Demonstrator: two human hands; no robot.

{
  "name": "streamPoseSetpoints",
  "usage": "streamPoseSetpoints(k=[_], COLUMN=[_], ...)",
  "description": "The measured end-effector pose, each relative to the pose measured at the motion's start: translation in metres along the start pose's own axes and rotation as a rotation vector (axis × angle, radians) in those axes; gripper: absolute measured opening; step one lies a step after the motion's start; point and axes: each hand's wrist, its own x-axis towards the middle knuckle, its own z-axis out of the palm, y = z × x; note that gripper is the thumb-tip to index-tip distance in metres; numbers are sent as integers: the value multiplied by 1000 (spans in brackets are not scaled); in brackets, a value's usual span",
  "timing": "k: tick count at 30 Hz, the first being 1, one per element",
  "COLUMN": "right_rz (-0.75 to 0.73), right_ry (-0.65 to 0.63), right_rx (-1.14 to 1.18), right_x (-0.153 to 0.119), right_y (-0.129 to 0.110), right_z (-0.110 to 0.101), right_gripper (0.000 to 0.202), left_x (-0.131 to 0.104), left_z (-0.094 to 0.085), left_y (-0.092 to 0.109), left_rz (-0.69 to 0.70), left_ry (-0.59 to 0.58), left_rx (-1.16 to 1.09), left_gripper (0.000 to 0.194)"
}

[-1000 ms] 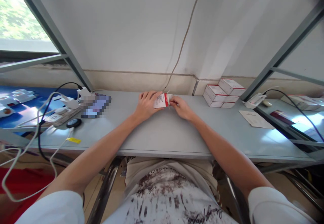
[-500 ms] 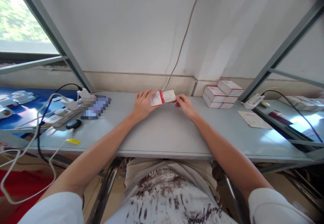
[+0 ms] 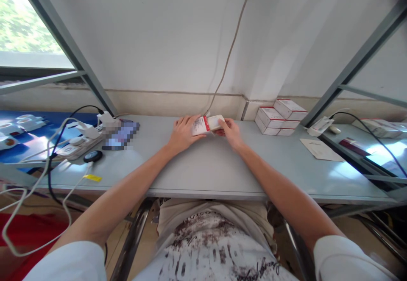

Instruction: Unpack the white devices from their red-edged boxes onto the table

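Observation:
My left hand (image 3: 182, 132) is closed around a small white box with red print (image 3: 200, 125), near the back of the grey table. From the box's right end sticks out a flat cream-coloured piece with a paler panel (image 3: 216, 122); its inner end is hidden in the box. The fingers of my right hand (image 3: 231, 132) grip the outer end of that piece, thumb on top.
White-and-red boxes (image 3: 276, 120) are stacked at the back right, by a sheet of paper (image 3: 321, 149). To the left lie a phone (image 3: 121, 136), a power strip (image 3: 74, 145), a round black device (image 3: 93, 156) and loose cables. A wall rises behind the grey table (image 3: 203, 166).
My right hand has moved left, from the tip of the cream-coloured piece to a fuller grip on its end. The box has shifted slightly right with my left hand.

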Motion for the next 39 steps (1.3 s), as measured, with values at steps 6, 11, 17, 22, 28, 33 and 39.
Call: streamPoseSetpoints(k=[6,11,17,22,28,33,39], right_rz=[92,131,115,111,126,79,44], right_ry=[238,308,292,275,264,228,173], right_rx=[129,119,53,12,-16,-25,-118], right_x=[5,5,5,6,3,4,12], right_y=[-7,-8,-1,1,-3,3,10], right_z=[-10,-11,-11,-12,-11,-14,-21], right_gripper=[18,16,19,22,21,22,29], left_x=[3,5,8,6,3,3,3], left_z=[-8,-12,-16,-15,-10,-5,-6], left_y=[1,0,-8,-18,-23,-27,-35], left_rz=[-197,-373,-403,-368,-368,-401,-432], left_ry=[-180,-165,-208,-196,-189,-198,-143], left_rx=[-30,31,94,175,243,207,253], left_gripper=[74,59,45,46,48,55,54])
